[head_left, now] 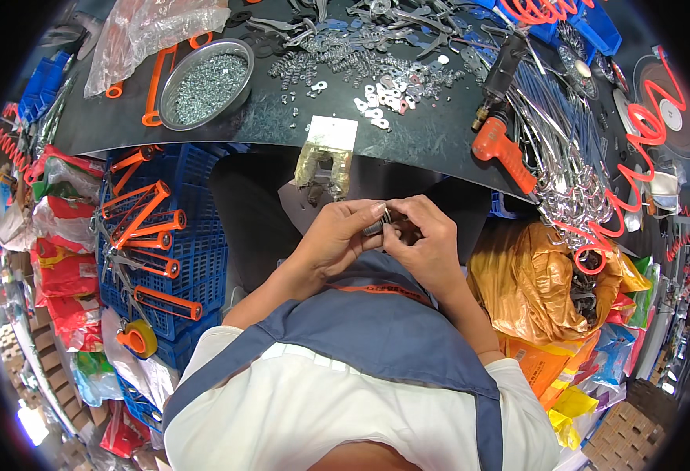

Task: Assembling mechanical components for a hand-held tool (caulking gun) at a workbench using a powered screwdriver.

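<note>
My left hand (339, 234) and my right hand (423, 234) meet in front of my apron, below the bench edge. Both are closed, fingertips pinching a small dark metal part (385, 215) between them. Fingers cover most of it, so its exact kind does not show. Just beyond my left hand, at the bench edge, stands a fixture block (325, 167) wrapped in yellowish tape, with a white plate on top. Farther back on the bench lie loose coil springs (337, 59) and small white and red tabs (378, 100).
A metal bowl of small fasteners (208, 85) stands on the bench at left, near orange-handled tools (156, 86). A red air screwdriver (503, 153) and bundled metal rods (557, 133) lie at right. Blue crates (196, 228) flank my left; a golden sack (518, 286) sits at right.
</note>
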Demonstrator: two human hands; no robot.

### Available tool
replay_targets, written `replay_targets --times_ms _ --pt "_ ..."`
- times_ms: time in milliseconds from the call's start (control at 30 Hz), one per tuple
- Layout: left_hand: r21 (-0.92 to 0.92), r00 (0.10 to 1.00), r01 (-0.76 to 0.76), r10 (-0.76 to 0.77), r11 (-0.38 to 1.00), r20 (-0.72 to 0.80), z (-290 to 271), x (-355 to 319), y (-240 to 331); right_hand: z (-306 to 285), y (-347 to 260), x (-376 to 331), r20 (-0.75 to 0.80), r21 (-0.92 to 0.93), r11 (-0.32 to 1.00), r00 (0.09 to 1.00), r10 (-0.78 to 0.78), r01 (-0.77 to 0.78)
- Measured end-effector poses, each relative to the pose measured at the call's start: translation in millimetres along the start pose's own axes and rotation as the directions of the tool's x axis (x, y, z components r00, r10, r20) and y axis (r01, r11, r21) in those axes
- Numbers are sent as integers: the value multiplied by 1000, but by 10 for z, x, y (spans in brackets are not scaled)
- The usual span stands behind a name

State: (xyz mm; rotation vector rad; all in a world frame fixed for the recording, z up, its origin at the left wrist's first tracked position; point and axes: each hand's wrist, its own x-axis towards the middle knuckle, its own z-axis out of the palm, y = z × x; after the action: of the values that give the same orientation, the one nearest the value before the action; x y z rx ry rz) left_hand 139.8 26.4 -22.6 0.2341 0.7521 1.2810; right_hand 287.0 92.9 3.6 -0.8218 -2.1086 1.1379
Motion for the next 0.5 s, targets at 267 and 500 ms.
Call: replay_targets --times_ms 267,500 --pt "-5 1000 -15 15 1000 -7 6 3 -8 3 5 4 -17 -45 999 1000 2 -3" --pt "-31 1000 -7 7 999 -12 -20 5 -17 0 -30 23 -10 0 1000 1000 -2 2"
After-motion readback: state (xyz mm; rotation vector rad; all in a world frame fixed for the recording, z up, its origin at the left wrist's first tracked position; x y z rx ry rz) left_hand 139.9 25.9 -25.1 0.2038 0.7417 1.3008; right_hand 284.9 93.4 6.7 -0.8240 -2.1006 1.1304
